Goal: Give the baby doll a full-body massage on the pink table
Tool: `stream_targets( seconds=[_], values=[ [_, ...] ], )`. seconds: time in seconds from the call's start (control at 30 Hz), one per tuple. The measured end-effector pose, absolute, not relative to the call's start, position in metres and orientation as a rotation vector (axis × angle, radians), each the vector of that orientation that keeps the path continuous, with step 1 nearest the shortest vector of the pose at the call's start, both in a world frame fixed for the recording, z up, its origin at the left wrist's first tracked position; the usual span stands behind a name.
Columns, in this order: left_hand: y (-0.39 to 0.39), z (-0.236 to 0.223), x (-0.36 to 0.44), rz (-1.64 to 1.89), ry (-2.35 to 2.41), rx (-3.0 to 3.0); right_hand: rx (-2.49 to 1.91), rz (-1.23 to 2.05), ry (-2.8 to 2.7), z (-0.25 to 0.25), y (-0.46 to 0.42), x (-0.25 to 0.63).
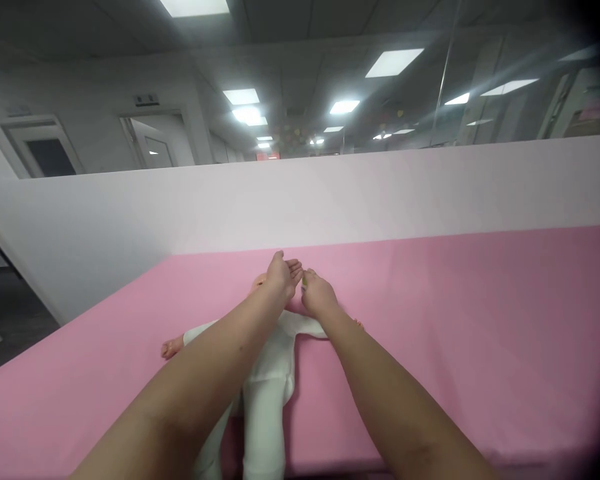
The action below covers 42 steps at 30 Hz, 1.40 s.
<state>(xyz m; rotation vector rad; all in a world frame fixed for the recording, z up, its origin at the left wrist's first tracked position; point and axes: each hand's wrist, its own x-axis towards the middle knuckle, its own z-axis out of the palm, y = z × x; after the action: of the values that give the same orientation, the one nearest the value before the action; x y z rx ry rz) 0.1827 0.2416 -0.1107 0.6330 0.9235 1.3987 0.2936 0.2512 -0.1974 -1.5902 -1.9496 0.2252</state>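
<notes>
Both hands, fingertips almost meeting: left hand (284, 273) half-open, seemingly empty; right hand (321, 297) closed round a mostly hidden green item (305, 281) | doll (274, 357) beneath left forearm, long axis running from tabletop's (480, 333) near edge toward far edge, head beside left hand, the nearer one | wall (380, 197) beyond far edge

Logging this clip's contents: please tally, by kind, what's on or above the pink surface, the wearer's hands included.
Doll in white clothing: 1
Hands: 2 (left hand, right hand)
Small greenish item, mostly hidden by the right hand: 1
Total: 4
</notes>
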Motion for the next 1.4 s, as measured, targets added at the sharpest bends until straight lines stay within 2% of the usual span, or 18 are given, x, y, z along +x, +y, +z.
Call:
stream_targets(
  seconds=[0.23, 0.53, 0.67, 0.8, 1.1, 1.3, 1.4],
  values=[
    [0.185, -0.100, 0.099, 1.483, 0.825, 0.608, -1.615, 0.086, -1.949, -0.199, 0.246, 0.288],
    [0.162, -0.158, 0.023, 1.488, 0.742, 0.621, -1.520, -0.280, -1.914, -0.201, 0.238, 0.272],
    [0.154, -0.178, 0.028, 1.467, 0.706, 0.743, -1.021, -0.145, -2.076, -0.192, 0.192, 0.235],
    [0.139, -0.178, 0.038, 1.422, 0.615, 0.706, -0.592, -0.075, -2.421, -0.196, 0.146, 0.192],
    [0.141, -0.172, 0.043, 1.474, 0.699, 0.443, -0.755, 0.000, -2.549, -0.205, 0.141, 0.185],
    [0.150, -0.167, 0.031, 1.488, 0.718, 0.382, -0.594, 0.127, -2.697, -0.194, 0.134, 0.187],
    [0.149, -0.162, 0.025, 1.418, 0.637, 0.324, -0.499, 0.088, -2.691, -0.192, 0.131, 0.189]
  ],
)
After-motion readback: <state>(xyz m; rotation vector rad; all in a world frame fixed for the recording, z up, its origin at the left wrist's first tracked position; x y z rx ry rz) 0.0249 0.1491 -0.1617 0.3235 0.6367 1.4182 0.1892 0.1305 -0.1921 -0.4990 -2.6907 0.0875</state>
